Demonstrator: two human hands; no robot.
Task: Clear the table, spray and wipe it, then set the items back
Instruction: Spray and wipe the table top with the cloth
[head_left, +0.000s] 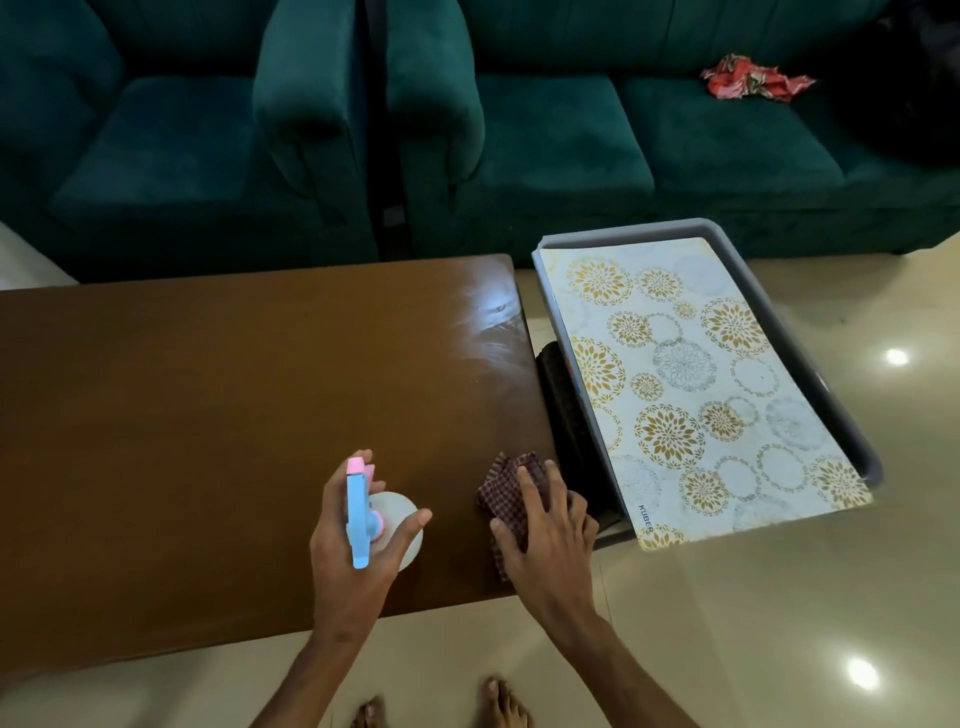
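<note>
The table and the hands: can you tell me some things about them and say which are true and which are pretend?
1. The left hand holds a spray bottle. True.
2. The right hand rests on a checked cloth. True.
3. The cloth lies in the middle of the table. False: it is near the table's right edge.
4. The patterned mat lies flat on the table. False: it sits on a grey bin on the floor beside the table.
5. A red cloth lies on the green sofa. True.
</note>
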